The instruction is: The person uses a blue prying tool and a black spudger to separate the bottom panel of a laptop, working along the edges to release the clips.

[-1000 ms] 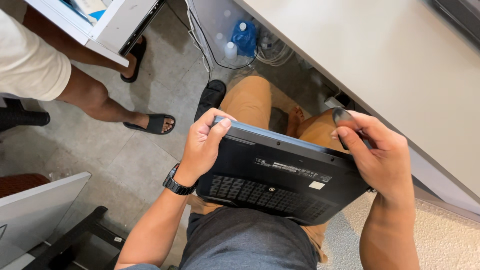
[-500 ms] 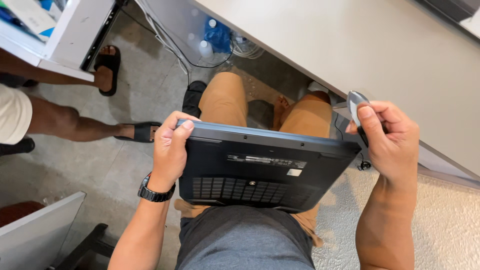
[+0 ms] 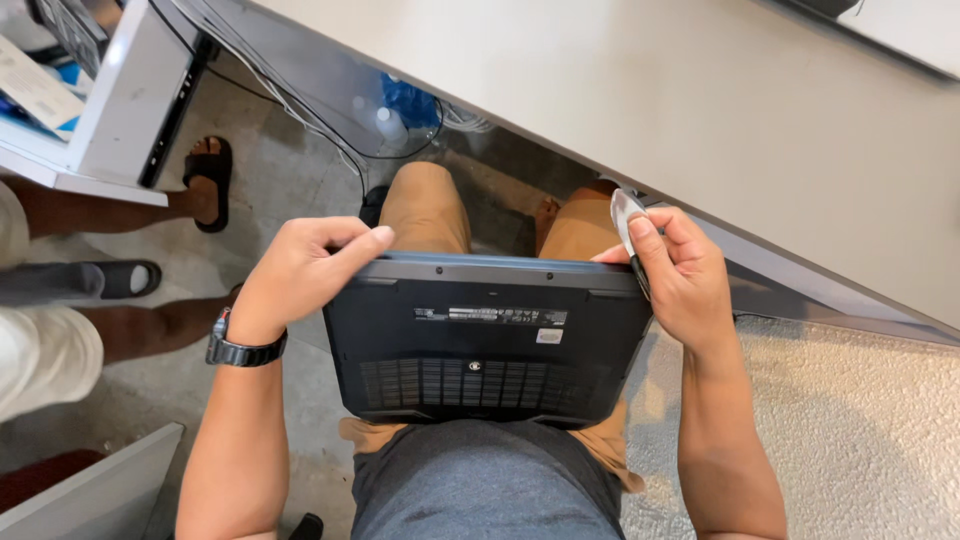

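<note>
The near edge of the upturned black laptop is covered by the grey shirt. The fingertips of the left hand are hidden behind the far edge. The small grey-and-white tool is largely masked by the right hand; its kind cannot be determined. The bystander's legs are cut off at the left edge.

Black laptop sits bottom-up across the lap, closed, vent grille at six o'clock, label strip near twelve. At its two o'clock corner, a small grey, flat pry tool stands upright, touching the edge.
</note>
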